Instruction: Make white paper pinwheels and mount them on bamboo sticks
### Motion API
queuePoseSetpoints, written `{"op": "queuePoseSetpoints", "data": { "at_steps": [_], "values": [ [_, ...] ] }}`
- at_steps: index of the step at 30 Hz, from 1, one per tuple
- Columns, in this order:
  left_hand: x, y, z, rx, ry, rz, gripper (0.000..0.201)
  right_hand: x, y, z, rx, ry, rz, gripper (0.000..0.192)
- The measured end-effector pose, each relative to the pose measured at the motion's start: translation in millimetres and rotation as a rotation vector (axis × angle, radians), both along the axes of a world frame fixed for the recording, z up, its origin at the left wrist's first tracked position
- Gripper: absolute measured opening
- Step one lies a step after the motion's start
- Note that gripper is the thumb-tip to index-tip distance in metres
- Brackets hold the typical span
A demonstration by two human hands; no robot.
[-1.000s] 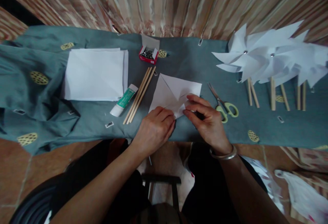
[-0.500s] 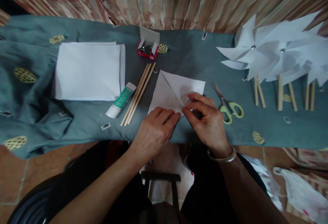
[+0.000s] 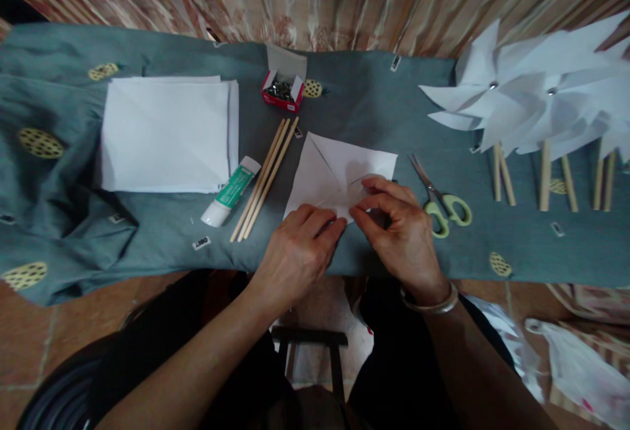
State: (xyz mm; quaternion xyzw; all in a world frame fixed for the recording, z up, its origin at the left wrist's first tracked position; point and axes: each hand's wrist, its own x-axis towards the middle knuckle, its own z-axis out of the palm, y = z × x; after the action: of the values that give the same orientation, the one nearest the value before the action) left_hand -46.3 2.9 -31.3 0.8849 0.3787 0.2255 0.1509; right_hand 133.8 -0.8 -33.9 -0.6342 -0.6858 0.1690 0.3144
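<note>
While your left hand (image 3: 295,249) presses flat on the near edge of the paper square (image 3: 329,174), just left of the scissors (image 3: 440,200), let your right hand (image 3: 398,233) pinch its cut corner gently, folding toward the centre without creasing.

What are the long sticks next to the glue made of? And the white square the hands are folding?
The sticks look like plain, unpainted wood: pale tan, matt, thin and straight. The white square looks like thin paper: matt, with sharp creases, and it bends under the left hand and right hand.
</note>
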Motion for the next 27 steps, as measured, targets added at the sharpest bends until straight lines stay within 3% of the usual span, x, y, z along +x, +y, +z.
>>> {"op": "queuePoseSetpoints", "data": {
  "at_steps": [18,27],
  "values": [
    [0.9,0.4,0.1,-0.018,-0.023,0.004,0.020,-1.0,-1.6,1.0,-0.016,0.000,-0.007,0.005],
    [0.0,0.1,-0.3,-0.039,-0.012,-0.003,0.021,-2.6,-5.2,4.4,0.034,-0.128,0.139,0.028]
  ]
}}
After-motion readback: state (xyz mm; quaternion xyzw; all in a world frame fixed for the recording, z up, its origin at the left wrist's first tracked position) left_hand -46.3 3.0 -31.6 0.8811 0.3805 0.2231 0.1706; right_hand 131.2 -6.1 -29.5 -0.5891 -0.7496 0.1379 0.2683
